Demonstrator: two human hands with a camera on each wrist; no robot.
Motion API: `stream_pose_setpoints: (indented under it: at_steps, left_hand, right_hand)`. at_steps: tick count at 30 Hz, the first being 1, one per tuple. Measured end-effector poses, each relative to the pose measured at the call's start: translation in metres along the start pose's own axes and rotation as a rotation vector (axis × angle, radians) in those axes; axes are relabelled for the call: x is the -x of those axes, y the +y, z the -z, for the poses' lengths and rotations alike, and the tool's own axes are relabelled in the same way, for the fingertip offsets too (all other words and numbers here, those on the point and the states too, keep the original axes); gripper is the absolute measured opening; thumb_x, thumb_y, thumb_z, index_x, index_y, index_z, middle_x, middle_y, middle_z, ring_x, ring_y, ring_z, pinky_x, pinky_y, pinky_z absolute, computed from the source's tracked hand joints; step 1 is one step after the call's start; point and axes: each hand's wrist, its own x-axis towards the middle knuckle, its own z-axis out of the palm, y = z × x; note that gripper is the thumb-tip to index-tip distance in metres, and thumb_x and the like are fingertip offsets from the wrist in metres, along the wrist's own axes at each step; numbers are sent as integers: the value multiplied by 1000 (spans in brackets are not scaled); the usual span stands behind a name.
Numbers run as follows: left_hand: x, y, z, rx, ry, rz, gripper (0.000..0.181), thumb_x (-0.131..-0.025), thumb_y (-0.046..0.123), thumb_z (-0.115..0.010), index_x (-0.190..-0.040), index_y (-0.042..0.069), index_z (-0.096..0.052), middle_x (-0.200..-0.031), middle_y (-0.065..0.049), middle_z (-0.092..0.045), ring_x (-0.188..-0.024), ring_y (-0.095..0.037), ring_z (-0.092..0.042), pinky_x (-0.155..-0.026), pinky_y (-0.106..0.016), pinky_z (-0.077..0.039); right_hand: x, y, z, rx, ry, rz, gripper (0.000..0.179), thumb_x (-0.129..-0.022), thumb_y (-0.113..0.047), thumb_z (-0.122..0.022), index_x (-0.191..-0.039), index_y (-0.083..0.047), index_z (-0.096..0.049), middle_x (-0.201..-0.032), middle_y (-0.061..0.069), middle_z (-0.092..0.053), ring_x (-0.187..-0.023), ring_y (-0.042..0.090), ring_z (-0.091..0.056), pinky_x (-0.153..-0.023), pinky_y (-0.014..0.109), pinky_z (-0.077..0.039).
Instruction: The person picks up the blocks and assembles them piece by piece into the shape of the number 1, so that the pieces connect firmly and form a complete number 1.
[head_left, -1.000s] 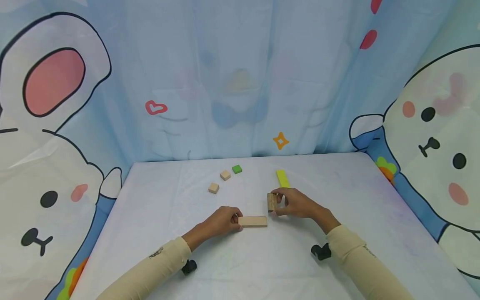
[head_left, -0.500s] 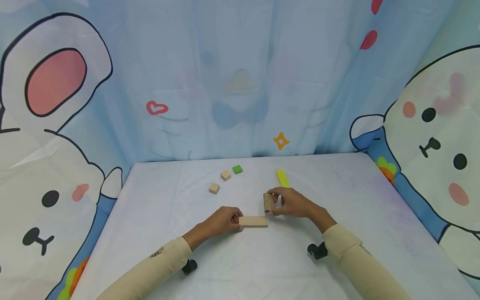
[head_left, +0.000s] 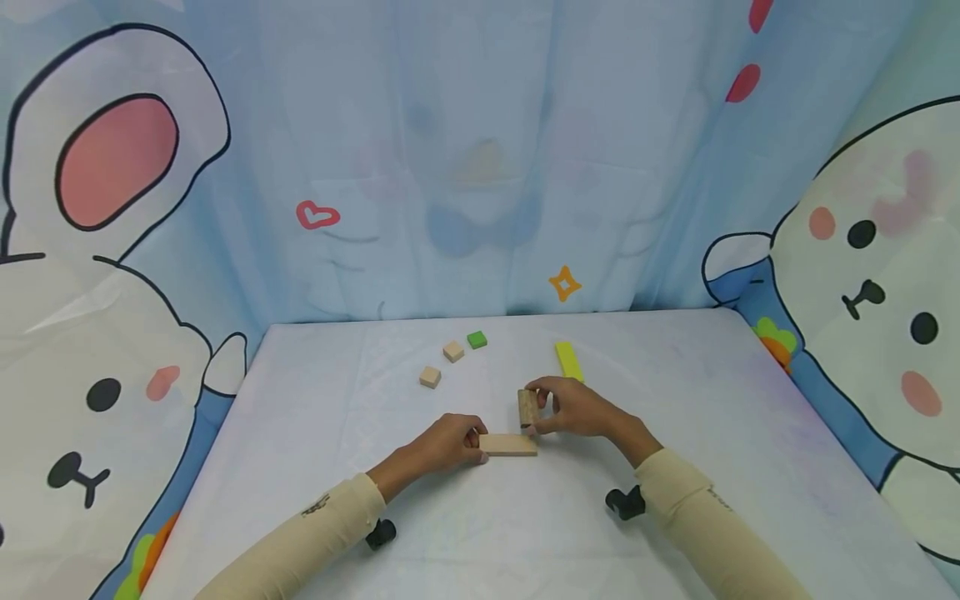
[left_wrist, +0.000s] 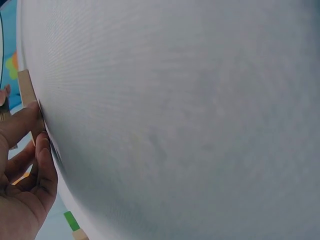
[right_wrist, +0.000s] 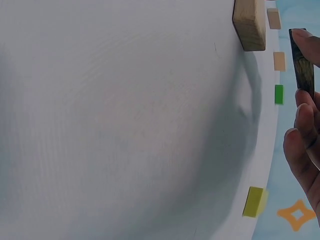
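Note:
My left hand [head_left: 448, 443] grips the left end of a long pale wooden block [head_left: 512, 445] lying on the white cloth. In the left wrist view, thumb and fingers pinch the sides of that block [left_wrist: 26, 86]. My right hand [head_left: 579, 408] pinches a shorter, darker wood-grained block [head_left: 527, 408] between thumb and fingertips. It overlaps the far edge of the long block's right end in the head view. In the right wrist view the darker block [right_wrist: 304, 70] hangs raised above the cloth, apart from the long block [right_wrist: 251, 27].
Toward the back of the table lie two small pale wooden cubes [head_left: 430, 377] and a green block [head_left: 477, 339]. A yellow block [head_left: 569, 360] lies beyond my right hand. A blue curtain [head_left: 480, 167] with cartoon prints hangs behind the white-covered table [head_left: 360, 375].
My right hand has moved a little left with the darker block, from beside the long block's right end to over it. The left hand stays put.

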Motion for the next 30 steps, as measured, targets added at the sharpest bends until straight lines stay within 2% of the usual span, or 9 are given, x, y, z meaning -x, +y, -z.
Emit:
stream_pose_setpoints:
  at_steps: [6, 30]
  left_hand:
    - [-1, 0, 0, -16, -5, 3, 28, -87, 16, -79, -111, 4, -68, -82, 3, -62, -73, -4, -53, -68, -20, -45]
    - [-1, 0, 0, -27, -1, 6, 30, -88, 16, -79, -112, 3, -68, -82, 4, -63, -73, -3, -53, -69, -20, -45]
  right_hand:
    - [-6, -4, -4, 22, -10, -19, 75, -76, -39, -87, -135, -5, -58, -99, -2, -60, -77, 13, -53, -65, 28, -46]
    - [-17, -12, -16, 38, -41, -47, 70, -77, -36, -87, -135, -8, -59, -97, -2, -59, -87, 15, -54, -74, 31, -46]
